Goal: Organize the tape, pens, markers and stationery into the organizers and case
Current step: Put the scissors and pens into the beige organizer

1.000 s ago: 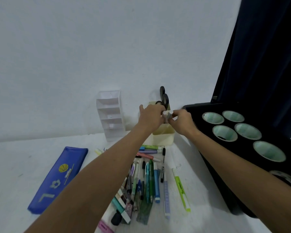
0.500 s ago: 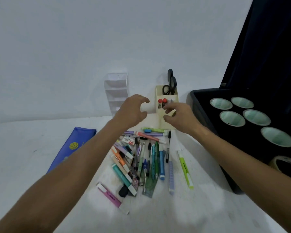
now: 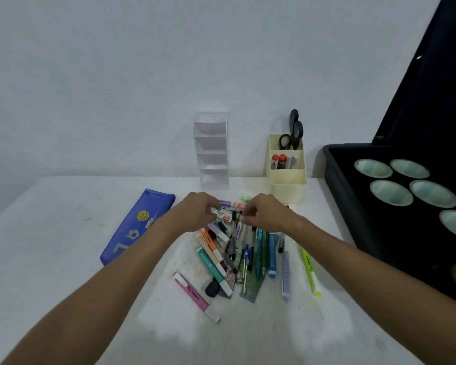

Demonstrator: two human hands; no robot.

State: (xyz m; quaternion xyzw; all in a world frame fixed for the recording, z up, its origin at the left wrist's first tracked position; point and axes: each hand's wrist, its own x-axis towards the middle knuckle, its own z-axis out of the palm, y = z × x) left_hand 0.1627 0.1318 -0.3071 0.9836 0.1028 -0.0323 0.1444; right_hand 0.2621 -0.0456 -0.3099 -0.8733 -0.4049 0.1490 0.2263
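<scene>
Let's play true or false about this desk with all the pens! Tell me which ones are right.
1. The scissors stand in the cream organizer. True.
2. The blue case lies right of the pen pile. False: it lies left of the pile.
3. The white organizer is full of markers. False: no markers show in its shelves.
4. Both hands are over the far end of the pile. True: the left hand and right hand reach there, fingers curled.
5. The black tray holds round green cups. True.
6. The pink marker is inside the blue case. False: it lies on the table.
</scene>
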